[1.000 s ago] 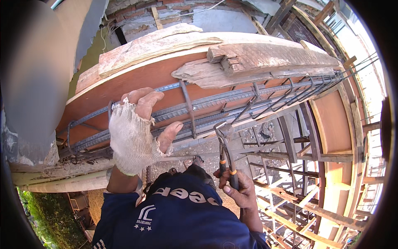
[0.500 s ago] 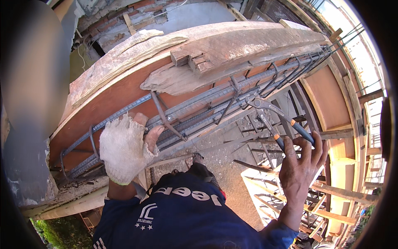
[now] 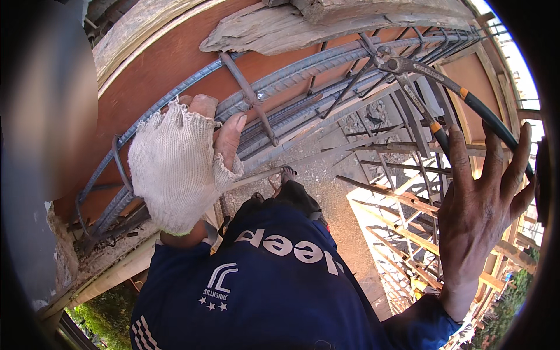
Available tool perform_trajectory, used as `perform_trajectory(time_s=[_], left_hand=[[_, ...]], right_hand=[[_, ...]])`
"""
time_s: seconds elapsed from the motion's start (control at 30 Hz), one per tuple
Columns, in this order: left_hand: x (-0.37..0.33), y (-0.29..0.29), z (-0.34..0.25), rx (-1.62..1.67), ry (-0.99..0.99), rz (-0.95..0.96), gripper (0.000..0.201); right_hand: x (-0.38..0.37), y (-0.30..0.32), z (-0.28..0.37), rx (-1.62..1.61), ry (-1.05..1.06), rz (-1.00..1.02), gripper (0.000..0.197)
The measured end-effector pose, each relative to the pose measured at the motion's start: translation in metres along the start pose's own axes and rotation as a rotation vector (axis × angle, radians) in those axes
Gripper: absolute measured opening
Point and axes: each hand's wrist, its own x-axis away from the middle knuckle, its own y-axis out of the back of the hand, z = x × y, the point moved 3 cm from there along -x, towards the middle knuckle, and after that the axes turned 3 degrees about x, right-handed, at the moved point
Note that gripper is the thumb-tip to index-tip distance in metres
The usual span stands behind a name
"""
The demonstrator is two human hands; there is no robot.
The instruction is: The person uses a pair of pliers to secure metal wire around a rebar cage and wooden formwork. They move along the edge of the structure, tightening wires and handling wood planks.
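Note:
My left hand (image 3: 172,169), in a pale knitted glove with bare fingertips, is closed on a thick ribbed steel rebar (image 3: 291,74). Just right of its thumb, a bent steel stirrup (image 3: 245,87) crosses the long bars. My right hand (image 3: 475,195) is bare and holds end-cutting pincers (image 3: 417,66) with dark and orange handles. The pincers' handles are spread, with the fingers laid over them. Their jaws are against another stirrup (image 3: 370,49) and the bars around it; whether wire is between them is too small to tell.
The rebar cage lies along a reddish-brown formwork panel (image 3: 175,61). Rough timber (image 3: 262,29) overhangs its far side. Wooden poles and battens (image 3: 402,230) stand lower down at the right, beyond a gravelly floor (image 3: 332,201). A grey post (image 3: 26,192) rises at the left.
The view has moved in closer to the rebar. The pincers' handles are spread wider and my right hand has moved outward with them. My left hand keeps hold of the rebar.

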Motion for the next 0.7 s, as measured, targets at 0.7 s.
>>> perform_trajectory(time_s=[0.7], left_hand=[[0.010,0.000,0.002,0.012,-0.070,-0.108,0.022]], right_hand=[[0.003,0.031,0.018,0.330,0.244,0.102,0.077]])
